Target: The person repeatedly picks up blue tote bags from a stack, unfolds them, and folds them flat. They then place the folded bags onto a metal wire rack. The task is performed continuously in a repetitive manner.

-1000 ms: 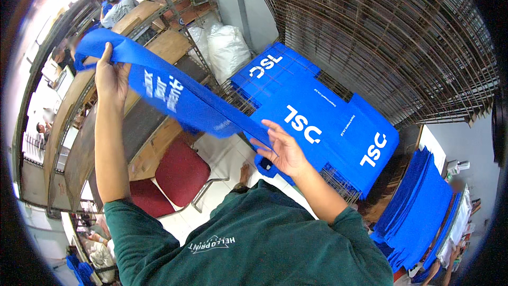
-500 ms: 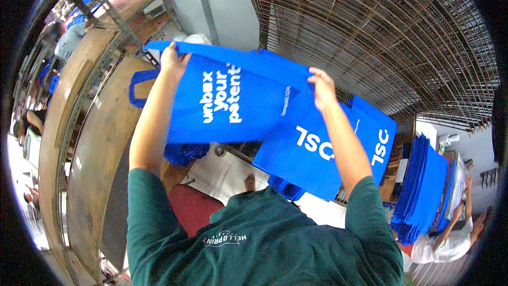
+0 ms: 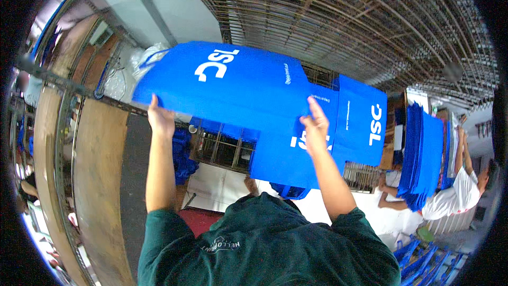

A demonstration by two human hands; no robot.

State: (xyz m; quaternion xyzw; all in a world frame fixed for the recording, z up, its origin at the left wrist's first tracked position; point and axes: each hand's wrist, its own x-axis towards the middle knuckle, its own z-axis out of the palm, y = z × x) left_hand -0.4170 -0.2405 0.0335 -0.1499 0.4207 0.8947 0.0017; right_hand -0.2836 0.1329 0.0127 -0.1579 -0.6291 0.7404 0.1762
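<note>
A blue fabric tote bag (image 3: 243, 87) with white print stretches across the space before me, its handle at the far left end. My left hand (image 3: 161, 121) pinches its near left edge, thumb on top and the other fingers hidden beneath. At the bag's right end is my right hand (image 3: 316, 127), fingers stretched out and thumb apart, slightly blurred. Whether it touches the cloth I cannot tell. Under and right of the bag lies another blue bag (image 3: 275, 161), and beyond it a further printed blue bag (image 3: 362, 116).
A large rack of rusty wire shelves (image 3: 328, 21) rises at the back. Long wooden boards (image 3: 100, 169) on a metal frame run along the left, near clear plastic (image 3: 119, 79). Rightward stands a thick blue stack (image 3: 420, 148), with a person in white (image 3: 455, 196) beside it.
The bag's other printed face now shows. My left hand has gone from its far left corner to the near left edge. My right hand's fingers have straightened. The view has shifted.
</note>
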